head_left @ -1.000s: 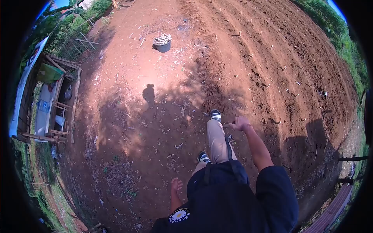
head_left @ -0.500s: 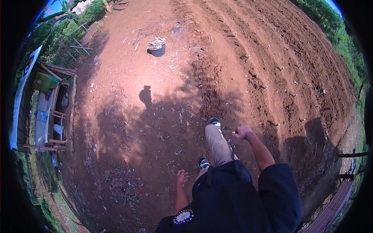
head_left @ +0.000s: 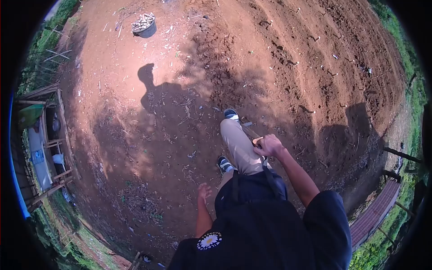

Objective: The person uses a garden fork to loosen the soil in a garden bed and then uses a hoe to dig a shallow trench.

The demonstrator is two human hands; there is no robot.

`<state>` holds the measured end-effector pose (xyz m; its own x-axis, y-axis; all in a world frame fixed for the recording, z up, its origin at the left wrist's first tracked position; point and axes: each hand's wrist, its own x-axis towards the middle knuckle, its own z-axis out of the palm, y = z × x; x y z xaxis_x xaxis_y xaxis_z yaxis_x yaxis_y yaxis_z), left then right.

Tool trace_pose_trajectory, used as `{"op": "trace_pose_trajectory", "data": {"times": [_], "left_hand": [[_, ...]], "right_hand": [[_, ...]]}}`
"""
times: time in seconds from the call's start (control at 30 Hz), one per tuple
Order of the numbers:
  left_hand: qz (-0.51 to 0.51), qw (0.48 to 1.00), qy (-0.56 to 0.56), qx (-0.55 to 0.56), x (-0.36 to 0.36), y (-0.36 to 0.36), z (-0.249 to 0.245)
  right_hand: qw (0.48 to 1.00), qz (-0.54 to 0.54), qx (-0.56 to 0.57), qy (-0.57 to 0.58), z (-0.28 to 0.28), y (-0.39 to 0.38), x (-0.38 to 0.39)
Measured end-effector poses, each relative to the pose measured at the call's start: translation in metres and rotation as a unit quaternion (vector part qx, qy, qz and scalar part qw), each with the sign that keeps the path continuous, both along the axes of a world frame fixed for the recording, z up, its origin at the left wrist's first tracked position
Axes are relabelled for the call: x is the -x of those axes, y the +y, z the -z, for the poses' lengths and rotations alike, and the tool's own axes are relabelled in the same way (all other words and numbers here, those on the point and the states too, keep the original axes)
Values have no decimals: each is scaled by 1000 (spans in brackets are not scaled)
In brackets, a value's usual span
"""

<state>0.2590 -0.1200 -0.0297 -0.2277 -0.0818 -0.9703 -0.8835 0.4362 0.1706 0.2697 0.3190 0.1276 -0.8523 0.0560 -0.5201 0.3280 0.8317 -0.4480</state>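
Observation:
My right hand point(head_left: 271, 146) is closed around a tool with a wooden handle point(head_left: 253, 134), held beside my right thigh. The tool's far end looks pale and points toward my forward foot; I cannot make out its exact kind. My left hand point(head_left: 204, 191) hangs at my left side over the bare soil, its fingers apart and nothing in it. Ahead on the ground stands a dark tub point(head_left: 146, 30) heaped with short pale cut sticks point(head_left: 143, 20), out of reach of both hands.
Ridged soil point(head_left: 297, 40) with short upright sticks in rows lies to the right. A wooden stall point(head_left: 54, 144) stands at the left. At the lower right is a slatted bench-like structure point(head_left: 375, 213). Dry debris and tree shadow cover the reddish ground.
My view has tilted down and the tub has shifted up and left in it. My legs have moved in a step. The tool in my right hand now shows more clearly.

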Motion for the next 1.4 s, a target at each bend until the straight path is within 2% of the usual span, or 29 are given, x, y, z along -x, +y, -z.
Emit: {"op": "trace_pose_trajectory", "data": {"times": [0.1,0.17,0.23,0.3,0.33,0.4,0.43,0.5,0.63,0.77,0.83,0.87,0.93,1.1,1.17,1.23,1.27,1.3,1.37,1.4], "left_hand": [[-4,999,32,-14,37,26,12],[56,996,60,18,71,61,28],[97,981,162,-41,100,90,38],[90,971,217,-35,123,117,29],[89,973,212,-38,126,129,21],[6,962,260,-87,125,138,-3],[6,961,263,-89,118,134,-13],[134,959,235,-86,103,121,-28],[66,965,244,-71,32,58,-20],[20,985,169,10,-65,-22,16],[-15,989,143,26,-98,-37,17],[-48,992,113,42,-114,-42,17],[-47,992,106,40,-141,-50,25],[-56,992,108,23,-177,-26,42],[-36,992,124,-11,-169,1,40],[-24,986,155,-60,-153,29,35],[-6,981,176,-79,-145,41,33],[14,976,196,-97,-136,52,31],[17,968,227,-102,-124,70,20],[13,959,259,-112,-124,78,13]], "right_hand": [[1000,7,14,2,14,28,10],[999,14,-27,31,41,46,13],[1000,5,23,8,82,52,21],[995,27,61,69,120,52,8],[996,28,59,63,115,53,9],[999,25,26,6,100,50,16],[999,25,24,9,100,49,14],[1000,3,2,-15,106,51,17],[999,-2,-31,-10,99,47,16],[999,21,-31,34,103,47,16],[998,3,-43,-51,98,45,20],[996,4,-50,-69,98,45,21],[995,8,-67,-70,97,42,20],[992,26,-101,-74,108,41,18],[990,36,-78,-114,100,35,18],[989,60,-119,-62,103,28,9],[989,54,-134,11,111,25,0],[990,54,-131,15,115,22,-8],[980,58,-154,108,124,11,-27],[981,56,-153,107,125,5,-35]]}}
